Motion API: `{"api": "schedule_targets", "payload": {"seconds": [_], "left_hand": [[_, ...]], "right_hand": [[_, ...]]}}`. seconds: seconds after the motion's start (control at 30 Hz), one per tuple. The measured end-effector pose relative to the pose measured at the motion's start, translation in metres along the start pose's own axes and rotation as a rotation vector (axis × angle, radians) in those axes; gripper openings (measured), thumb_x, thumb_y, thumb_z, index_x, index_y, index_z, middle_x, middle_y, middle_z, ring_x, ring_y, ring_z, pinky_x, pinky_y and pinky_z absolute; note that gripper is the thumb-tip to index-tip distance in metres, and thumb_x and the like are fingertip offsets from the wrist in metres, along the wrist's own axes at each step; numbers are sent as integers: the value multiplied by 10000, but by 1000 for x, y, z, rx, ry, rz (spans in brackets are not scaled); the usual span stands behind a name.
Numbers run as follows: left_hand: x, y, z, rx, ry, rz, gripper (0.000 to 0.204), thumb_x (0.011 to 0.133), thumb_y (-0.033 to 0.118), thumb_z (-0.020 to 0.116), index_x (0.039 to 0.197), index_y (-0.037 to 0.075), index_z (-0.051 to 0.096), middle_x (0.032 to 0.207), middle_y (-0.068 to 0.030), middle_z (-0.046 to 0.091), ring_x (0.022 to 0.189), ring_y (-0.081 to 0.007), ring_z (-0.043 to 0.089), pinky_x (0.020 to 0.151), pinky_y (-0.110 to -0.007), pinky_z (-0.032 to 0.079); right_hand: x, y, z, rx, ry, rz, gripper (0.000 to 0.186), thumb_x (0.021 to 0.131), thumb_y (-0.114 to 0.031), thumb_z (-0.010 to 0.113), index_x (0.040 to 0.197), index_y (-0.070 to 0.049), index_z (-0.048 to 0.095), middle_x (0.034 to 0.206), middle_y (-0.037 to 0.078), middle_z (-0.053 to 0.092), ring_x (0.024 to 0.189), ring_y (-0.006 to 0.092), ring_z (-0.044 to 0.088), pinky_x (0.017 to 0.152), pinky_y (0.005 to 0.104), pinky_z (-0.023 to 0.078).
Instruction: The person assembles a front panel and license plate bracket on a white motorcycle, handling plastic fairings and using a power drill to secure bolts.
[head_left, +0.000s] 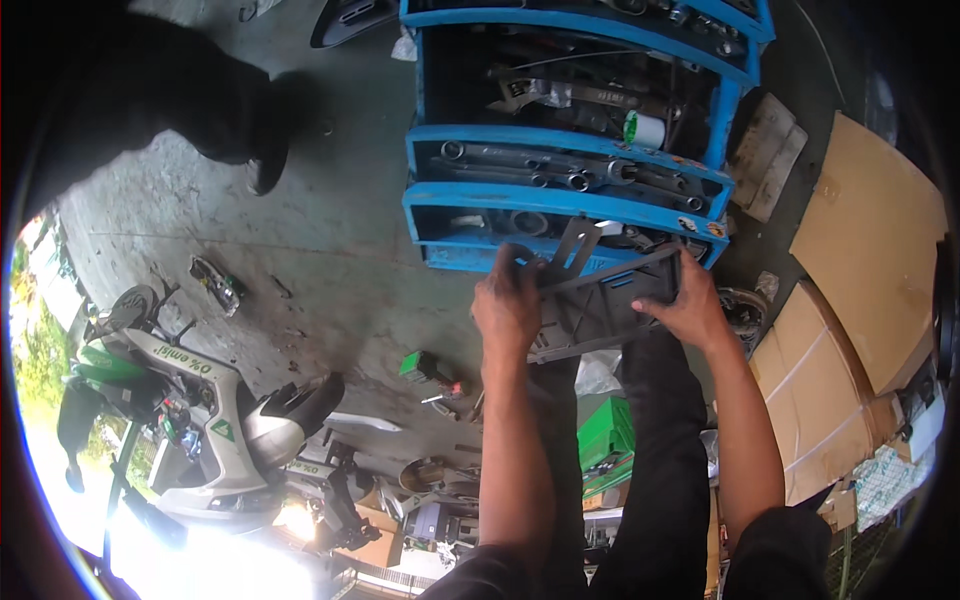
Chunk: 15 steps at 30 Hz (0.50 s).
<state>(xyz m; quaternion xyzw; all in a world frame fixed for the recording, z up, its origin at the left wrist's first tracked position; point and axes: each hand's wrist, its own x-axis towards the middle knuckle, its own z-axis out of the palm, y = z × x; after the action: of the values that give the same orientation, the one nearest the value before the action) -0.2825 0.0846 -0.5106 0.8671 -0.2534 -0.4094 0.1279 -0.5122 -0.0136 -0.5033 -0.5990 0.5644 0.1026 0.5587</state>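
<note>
"Left hand [508,305], right hand [692,303]: how do they grip?"
"Both curled around opposite ends of the black panel [592,308], above the legs [662,430], near the blue toolbox [480,196]."
"Handling it well?"
"Support both ends evenly; avoid twisting."

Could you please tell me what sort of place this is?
It looks like a repair workshop, probably for motorbikes. This is suggested by the blue metal toolbox with tiered trays, the long grey metal wrenches lying in it, and the white-and-green motorbike at the left.
</note>
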Motion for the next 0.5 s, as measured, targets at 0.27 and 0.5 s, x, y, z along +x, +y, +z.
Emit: {"api": "schedule_targets", "payload": {"seconds": [0.27, 0.5], "left_hand": [[-1, -8, 11, -117, 76, 9, 142, 906, 249, 634, 955, 116, 620, 832, -138, 700, 793, -386, 665, 679, -478, 485], [9, 6, 10, -111, 73, 75, 73, 938, 71, 597, 921, 1, 584, 726, -99, 670, 656, -150, 626, 623, -300, 473]], "right_hand": [[20, -13, -22, -159, -135, -94, 964, 653, -228, 879, 1418, -56, 317, 1206, 294, 603, 1155, 465, 567, 1000, 465, 454], [64, -10, -56, 6, -347, -218, 651, 776, -390, 802, 1262, -40, 546, 1182, 171, 650, 1114, 329, 623, 940, 428, 490]]}}
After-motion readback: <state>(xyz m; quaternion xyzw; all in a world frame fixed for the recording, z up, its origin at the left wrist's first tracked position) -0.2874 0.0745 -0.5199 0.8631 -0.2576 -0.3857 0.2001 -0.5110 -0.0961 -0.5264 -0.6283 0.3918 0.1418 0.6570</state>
